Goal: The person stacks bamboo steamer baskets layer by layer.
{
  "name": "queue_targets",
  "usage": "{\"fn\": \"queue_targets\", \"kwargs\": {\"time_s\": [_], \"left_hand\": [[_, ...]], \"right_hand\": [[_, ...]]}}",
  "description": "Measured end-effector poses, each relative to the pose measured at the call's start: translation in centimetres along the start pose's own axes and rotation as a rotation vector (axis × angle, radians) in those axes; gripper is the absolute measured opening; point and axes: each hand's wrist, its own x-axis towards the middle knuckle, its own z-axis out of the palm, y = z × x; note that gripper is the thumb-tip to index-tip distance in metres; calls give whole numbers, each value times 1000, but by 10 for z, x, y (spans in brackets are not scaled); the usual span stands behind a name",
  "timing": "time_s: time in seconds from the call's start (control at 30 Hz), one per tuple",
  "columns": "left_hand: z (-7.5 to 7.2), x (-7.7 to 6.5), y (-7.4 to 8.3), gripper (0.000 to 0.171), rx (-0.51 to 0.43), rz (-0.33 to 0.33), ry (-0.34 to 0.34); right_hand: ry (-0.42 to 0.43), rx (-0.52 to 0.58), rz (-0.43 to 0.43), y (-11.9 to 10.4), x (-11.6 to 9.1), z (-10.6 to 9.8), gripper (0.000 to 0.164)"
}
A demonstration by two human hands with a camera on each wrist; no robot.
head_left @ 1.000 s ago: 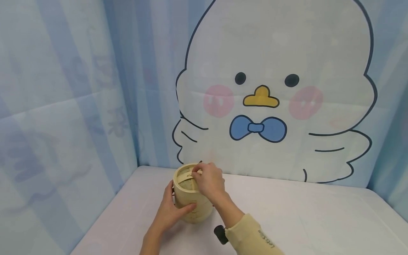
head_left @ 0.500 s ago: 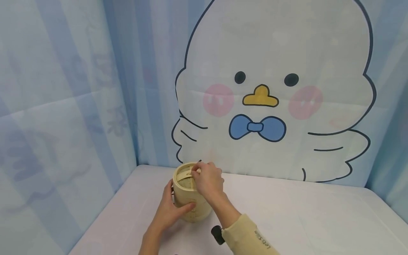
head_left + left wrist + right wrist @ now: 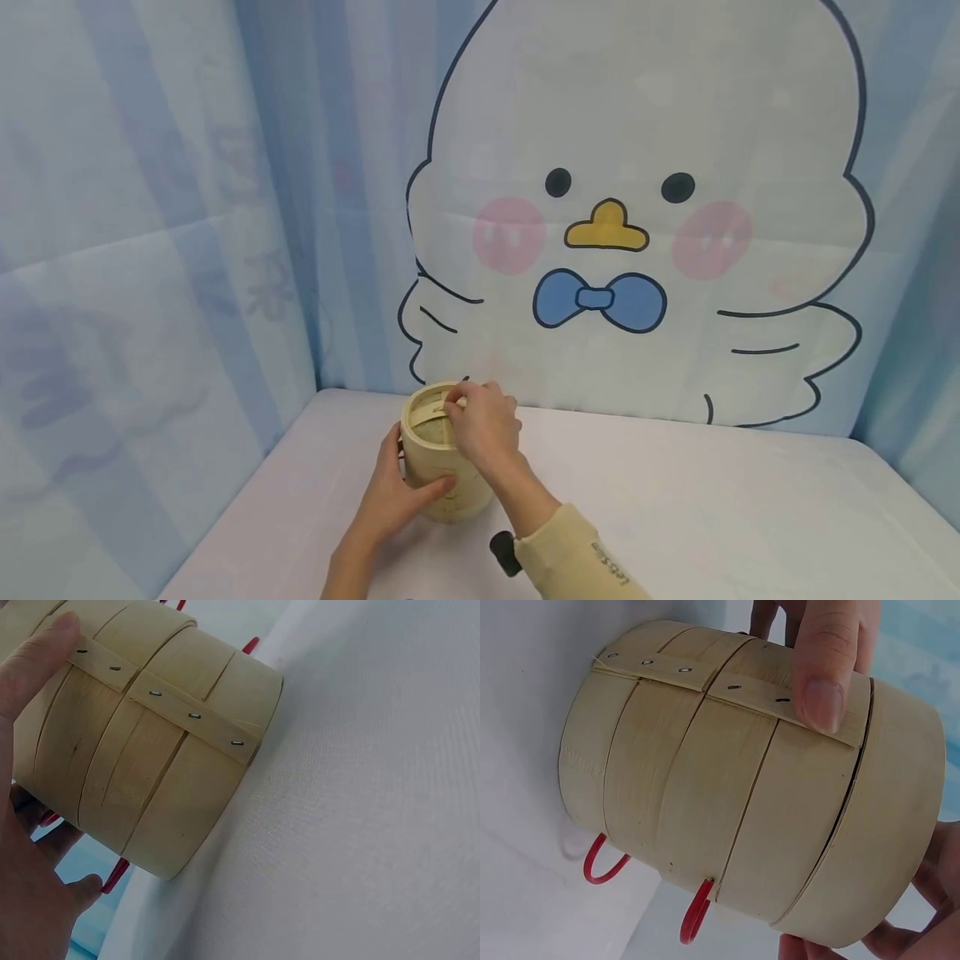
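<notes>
A small stacked bamboo steamer (image 3: 468, 487) stands on the table, its woven lid (image 3: 432, 432) on top. My left hand (image 3: 393, 492) grips the steamer's side, thumb across the front near the stapled seam and fingers around the far left. From above, my right hand (image 3: 486, 423) pinches the strap across the lid with thumb and forefinger. Red loops (image 3: 695, 911) stick out from the steamer's tiers in the right wrist view. There, a thin dark gap runs below the lid's rim (image 3: 896, 802). The steamer's inside is hidden.
The white-covered table (image 3: 675, 508) reaches to a cloth backdrop (image 3: 757, 142) printed with a white cartoon bird. A pale blue striped curtain (image 3: 150, 208) hangs along the left. A small black object (image 3: 506, 553) sits by the right sleeve cuff (image 3: 558, 546).
The whole head view has shifted slightly, so things appear a little further left. Both hands keep their hold on the steamer and its lid strap.
</notes>
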Motion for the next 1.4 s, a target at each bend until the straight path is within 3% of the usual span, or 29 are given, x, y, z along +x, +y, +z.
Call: {"fn": "queue_targets", "kwargs": {"time_s": [0.3, 0.5, 0.77, 1.0, 1.4], "left_hand": [[1, 1, 0, 116, 4, -7, -15], [-7, 0, 4, 119, 18, 25, -17], [-24, 2, 10, 123, 141, 37, -27], [-36, 1, 20, 125, 259, 46, -27], [-43, -6, 36, 111, 345, 224, 29]], "right_hand": [[-53, 84, -27, 9, -4, -11, 25], [-60, 144, -48, 13, -8, -21, 31], [-15, 230, -135, 18, -17, -38, 29], [7, 215, -125, 31, -27, -49, 27], [25, 165, -49, 62, -50, -72, 21]]}}
